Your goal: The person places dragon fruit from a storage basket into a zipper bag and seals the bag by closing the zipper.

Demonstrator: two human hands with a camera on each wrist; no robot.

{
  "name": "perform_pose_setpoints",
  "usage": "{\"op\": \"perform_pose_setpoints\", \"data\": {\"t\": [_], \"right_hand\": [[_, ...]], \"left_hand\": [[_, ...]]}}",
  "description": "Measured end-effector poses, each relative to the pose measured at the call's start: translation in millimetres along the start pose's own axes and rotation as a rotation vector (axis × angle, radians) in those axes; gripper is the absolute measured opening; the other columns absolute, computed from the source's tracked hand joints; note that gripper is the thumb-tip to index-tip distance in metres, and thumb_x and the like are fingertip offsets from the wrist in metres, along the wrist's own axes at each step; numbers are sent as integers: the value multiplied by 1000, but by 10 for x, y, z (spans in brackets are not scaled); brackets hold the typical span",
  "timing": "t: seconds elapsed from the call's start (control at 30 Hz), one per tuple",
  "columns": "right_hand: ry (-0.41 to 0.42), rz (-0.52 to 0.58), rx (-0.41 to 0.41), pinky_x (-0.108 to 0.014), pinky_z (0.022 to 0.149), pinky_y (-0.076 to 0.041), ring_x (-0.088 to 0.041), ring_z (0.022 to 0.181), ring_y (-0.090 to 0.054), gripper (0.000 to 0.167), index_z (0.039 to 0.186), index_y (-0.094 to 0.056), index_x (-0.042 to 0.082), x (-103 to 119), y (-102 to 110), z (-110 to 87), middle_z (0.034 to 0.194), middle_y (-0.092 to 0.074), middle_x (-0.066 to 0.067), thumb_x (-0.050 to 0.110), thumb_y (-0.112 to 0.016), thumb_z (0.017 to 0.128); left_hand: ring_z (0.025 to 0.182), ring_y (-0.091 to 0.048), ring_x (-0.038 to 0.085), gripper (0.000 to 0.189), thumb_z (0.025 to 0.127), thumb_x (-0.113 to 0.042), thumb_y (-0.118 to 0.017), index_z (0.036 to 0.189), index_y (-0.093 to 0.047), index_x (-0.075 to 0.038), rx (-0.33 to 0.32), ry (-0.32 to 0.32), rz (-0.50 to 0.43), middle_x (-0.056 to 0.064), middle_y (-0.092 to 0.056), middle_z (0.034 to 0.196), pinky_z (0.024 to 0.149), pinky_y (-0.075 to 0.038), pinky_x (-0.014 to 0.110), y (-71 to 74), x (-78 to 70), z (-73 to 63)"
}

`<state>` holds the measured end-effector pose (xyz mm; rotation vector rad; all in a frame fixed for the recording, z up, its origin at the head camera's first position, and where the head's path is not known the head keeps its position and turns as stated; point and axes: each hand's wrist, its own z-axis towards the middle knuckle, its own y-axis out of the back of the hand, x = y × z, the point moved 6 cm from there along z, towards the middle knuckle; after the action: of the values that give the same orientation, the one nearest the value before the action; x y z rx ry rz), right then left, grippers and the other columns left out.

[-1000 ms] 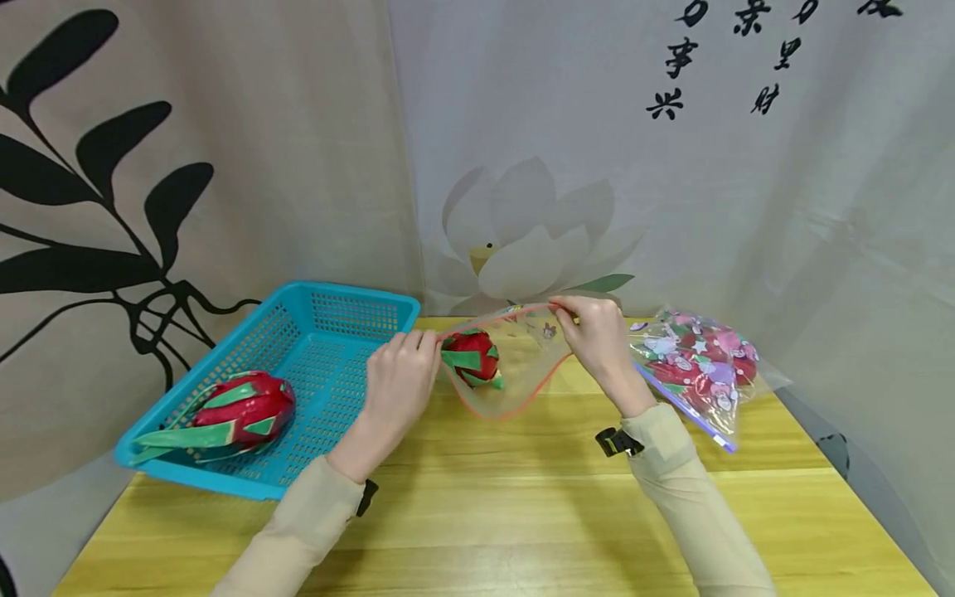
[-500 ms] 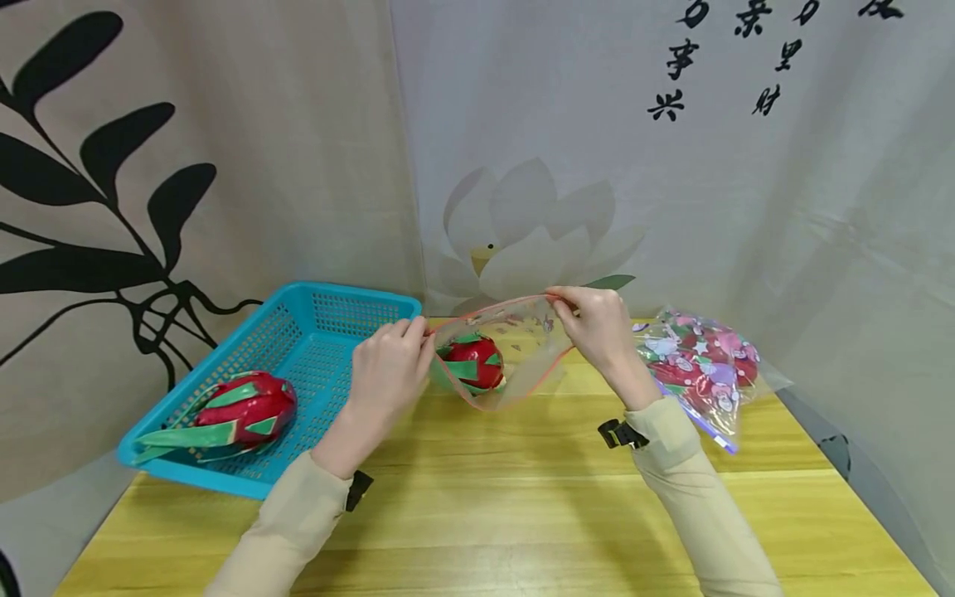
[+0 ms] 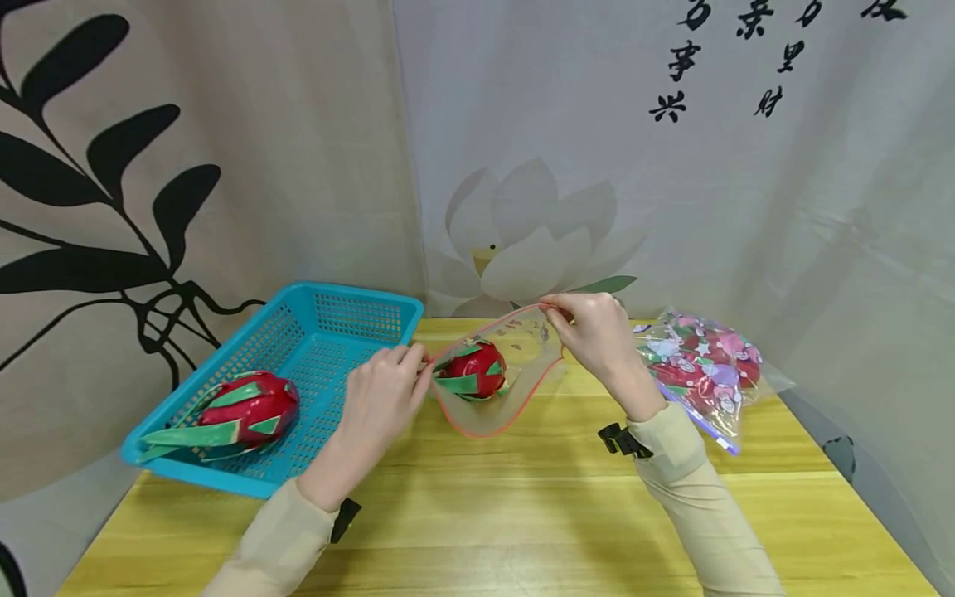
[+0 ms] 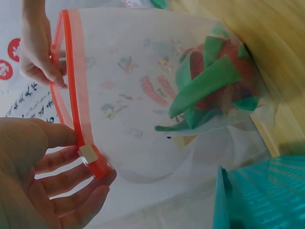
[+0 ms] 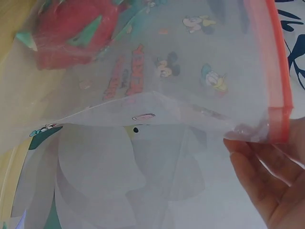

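A clear zip bag [image 3: 533, 365] with a red-orange zip edge and cartoon prints is stretched between both hands, its mouth spread wide. My left hand [image 3: 384, 394] grips the left end of the mouth, close to a pale slider [image 4: 88, 153] on the zip. At the upper right corner, my right hand [image 3: 597, 336] pinches the edge between thumb and fingers. Inside the bag lies a red dragon fruit [image 3: 483, 367] with green scales, toward the bottom end. The left wrist view shows that fruit [image 4: 224, 78] through the cloudy plastic.
On the left stands a blue perforated basket [image 3: 339, 356] with another dragon fruit [image 3: 257, 410] in it. A filled, printed bag [image 3: 701, 356] with a purple zip [image 3: 697, 423] lies to the right. A printed curtain [image 3: 522, 149] hangs behind the wooden table [image 3: 477, 514].
The left hand has shifted left and toward the person, while the right hand has moved slightly left. The bag's mouth has been spread wider, and more of the dragon fruit inside shows.
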<state>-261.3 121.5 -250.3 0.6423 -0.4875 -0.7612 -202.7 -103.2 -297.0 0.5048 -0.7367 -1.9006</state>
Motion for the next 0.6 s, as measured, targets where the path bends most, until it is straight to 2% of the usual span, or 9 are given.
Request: {"op": "perform_pose_setpoints", "data": {"t": [0.2,0.33,0.43,0.5,0.6], "right_hand": [[3,-2,-12,-30,51,-51,-19,63,-70,14,95,-76,7,16,2,4,85,-76,-8,11,-65,89],[7,-2,-14,-29,50,-50,-18,60,-68,14,95,-76,7,20,3,2,84,-75,-8,10,-64,89],[17,-4,-17,-29,51,-50,-17,59,-67,13,94,-76,8,23,2,3,83,-75,-8,10,-65,88],[23,-7,-18,-30,51,-51,-17,58,-67,12,93,-76,8,24,1,3,82,-75,-8,10,-65,88],[30,-10,-22,-30,52,-52,-18,59,-67,12,93,-76,7,23,6,3,81,-75,-8,11,-66,88]], "left_hand": [[53,-50,17,11,83,-17,-72,82,-66,-8,20,0,-19,3,-64,67,38,-36,23,23,-40,-57],[59,-57,20,14,83,-19,-73,87,-68,-7,36,13,-24,5,-68,75,43,-45,28,59,-18,-101],[68,-64,26,21,84,-23,-72,93,-68,-5,42,13,-11,10,-71,86,50,-53,35,113,68,-134],[76,-67,30,27,85,-26,-70,97,-68,-3,68,10,7,14,-72,92,58,-56,39,147,171,-148],[90,-67,35,34,87,-30,-67,107,-66,-2,179,9,38,17,-71,101,71,-57,46,174,383,-160]]}}
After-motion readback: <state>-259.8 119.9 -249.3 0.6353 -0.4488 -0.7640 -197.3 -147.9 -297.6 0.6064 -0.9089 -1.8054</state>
